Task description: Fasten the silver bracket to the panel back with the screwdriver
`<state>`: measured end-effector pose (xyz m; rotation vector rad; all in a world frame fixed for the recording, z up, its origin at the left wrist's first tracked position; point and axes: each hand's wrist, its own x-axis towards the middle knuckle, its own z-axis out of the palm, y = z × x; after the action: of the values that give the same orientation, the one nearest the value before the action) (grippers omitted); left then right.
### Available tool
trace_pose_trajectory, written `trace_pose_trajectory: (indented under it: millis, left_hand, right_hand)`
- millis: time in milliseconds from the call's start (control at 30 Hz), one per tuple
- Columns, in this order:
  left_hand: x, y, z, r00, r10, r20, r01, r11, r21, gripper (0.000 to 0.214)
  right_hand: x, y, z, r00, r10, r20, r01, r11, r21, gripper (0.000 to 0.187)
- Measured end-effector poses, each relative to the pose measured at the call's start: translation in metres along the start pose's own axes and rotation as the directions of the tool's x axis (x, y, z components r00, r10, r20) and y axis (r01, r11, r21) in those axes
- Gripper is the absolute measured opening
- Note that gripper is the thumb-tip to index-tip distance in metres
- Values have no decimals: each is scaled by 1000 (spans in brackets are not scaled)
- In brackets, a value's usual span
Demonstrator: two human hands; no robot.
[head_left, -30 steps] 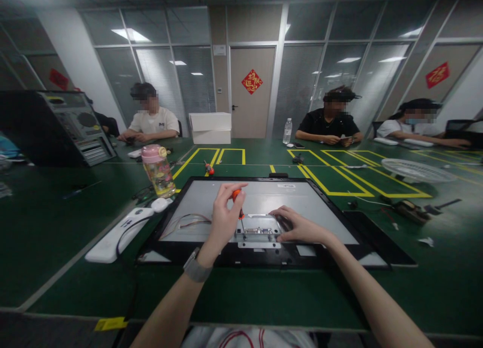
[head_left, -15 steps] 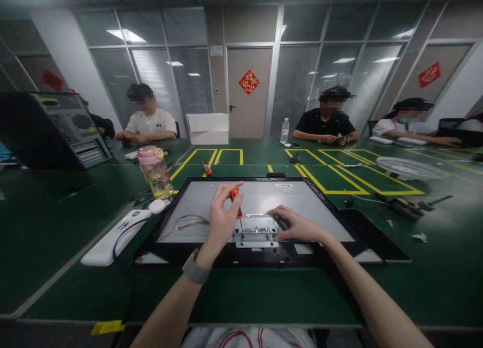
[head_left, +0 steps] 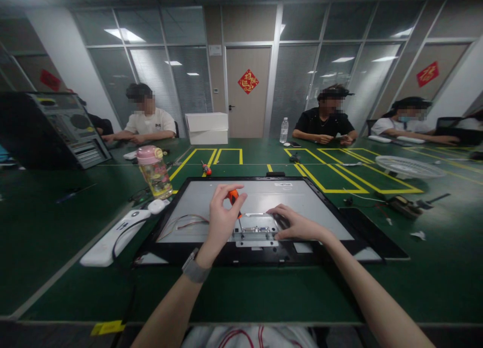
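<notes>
A monitor [head_left: 309,199] lies face down on the green table, its grey metal back up inside a black frame. My left hand [head_left: 221,222] is closed round an orange-handled screwdriver [head_left: 234,199], held upright with its tip on a small metal bracket [head_left: 256,232] near the monitor's front edge. My right hand [head_left: 298,224] rests on the right end of that bracket, fingers curled and pressing down on it. Thin wires [head_left: 184,221] run across the panel to the left of my left hand.
A pink-lidded bottle [head_left: 154,171], a white power strip [head_left: 109,239] and a computer case [head_left: 53,129] stand at left. A fan grille [head_left: 409,166] and small tools [head_left: 405,204] lie at right. Three people sit at the far side, with a white box [head_left: 207,128] and water bottle [head_left: 284,130].
My left fingers have shifted a little on the screwdriver handle, turning it. The right hand stays on the bracket. The view has drifted slightly.
</notes>
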<state>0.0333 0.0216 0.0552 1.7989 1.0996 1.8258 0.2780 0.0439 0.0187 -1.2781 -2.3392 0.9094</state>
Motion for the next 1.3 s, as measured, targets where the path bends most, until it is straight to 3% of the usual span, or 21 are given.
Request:
trace_pose_trajectory:
  millis: [200,467,633,800,1000,1300]
  left_hand:
    - [1,2,-3,999,-41,-7,41,999,-36,30]
    - [1,1,-2,998,-24,-63,24,1000,-2,18]
    - [1,3,-1,999,-16,-35,14,998,-59,25]
    - [0,3,2,999,-6,-50,4,999,-50,14]
    - [-1,4,1,1000,-10,4,10,997,-79,26]
    - [-1,2,2,1000,-20,1,20,998,-60,18]
  right_hand:
    - [-1,0,-1,1000,11,5,-11,1000,9,69]
    - [-1,-1,-1,1000,10,11,-11,1000,9,68]
    - [0,1,0,1000,3,4,-3,1000,-1,70]
    - [1,3,1,1000,-16,5,16,1000,7,70]
    - [0,-2,0,1000,17,15,-17,1000,1,69]
    - [1,3,1,1000,-11,5,11,1000,-4,68]
